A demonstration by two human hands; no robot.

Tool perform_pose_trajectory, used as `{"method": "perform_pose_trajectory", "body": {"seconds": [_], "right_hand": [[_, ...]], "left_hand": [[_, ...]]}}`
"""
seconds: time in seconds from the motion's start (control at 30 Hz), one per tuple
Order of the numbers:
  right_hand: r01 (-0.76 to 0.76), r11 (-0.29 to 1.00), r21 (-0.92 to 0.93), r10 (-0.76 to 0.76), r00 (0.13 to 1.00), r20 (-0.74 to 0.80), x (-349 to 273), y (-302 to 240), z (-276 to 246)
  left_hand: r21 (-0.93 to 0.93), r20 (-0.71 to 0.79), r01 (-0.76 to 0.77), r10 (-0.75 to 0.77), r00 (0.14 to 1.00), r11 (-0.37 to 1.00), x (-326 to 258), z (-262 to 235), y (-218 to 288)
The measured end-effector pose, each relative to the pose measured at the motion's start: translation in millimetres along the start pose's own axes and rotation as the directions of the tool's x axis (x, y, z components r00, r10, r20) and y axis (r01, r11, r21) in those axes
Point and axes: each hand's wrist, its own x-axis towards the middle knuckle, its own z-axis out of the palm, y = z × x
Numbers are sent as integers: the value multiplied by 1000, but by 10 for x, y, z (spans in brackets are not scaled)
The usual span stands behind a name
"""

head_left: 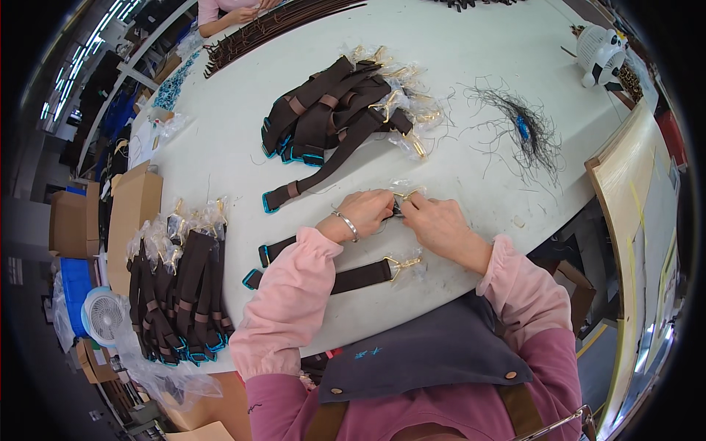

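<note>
My left hand (366,211) and my right hand (441,226) meet over the white table, both with fingers pinched together. Between them is the end of a dark brown webbing strap (279,248) with a gold-coloured clasp (407,195) in clear plastic. The left fingers grip the strap end, and the right fingers close beside the clasp; their exact hold is partly hidden. The strap's other end, with a blue-edged buckle (264,256), shows left of my left sleeve. Nearer me lies a second strap (362,278) with a gold clasp (401,267), partly under my left forearm.
A heap of similar straps (334,103) lies beyond my hands. More straps (187,279) hang over the table's left edge. Loose dark threads (526,128) lie at the right, near a small white fan (599,55). Another person's hand (241,16) shows at the far edge.
</note>
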Motion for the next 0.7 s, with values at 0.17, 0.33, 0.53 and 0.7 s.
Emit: {"method": "perform_pose_trajectory", "body": {"seconds": [0.17,0.33,0.53,0.7], "right_hand": [[-5,997,73,5,1000,-6,7,15,-7],[-9,992,126,13,999,-33,-11,43,26],[-51,984,173,56,998,-28,-62,13,-4],[-89,984,151,91,996,-7,-31,-41,32]], "left_hand": [[-9,1,8,-8,1000,1000,-3,0,5],[-47,-10,-12,11,1000,999,0,14,-36],[-159,-39,-35,29,999,987,6,-1,-137],[-173,8,7,-6,1000,985,13,-40,-137]]}}
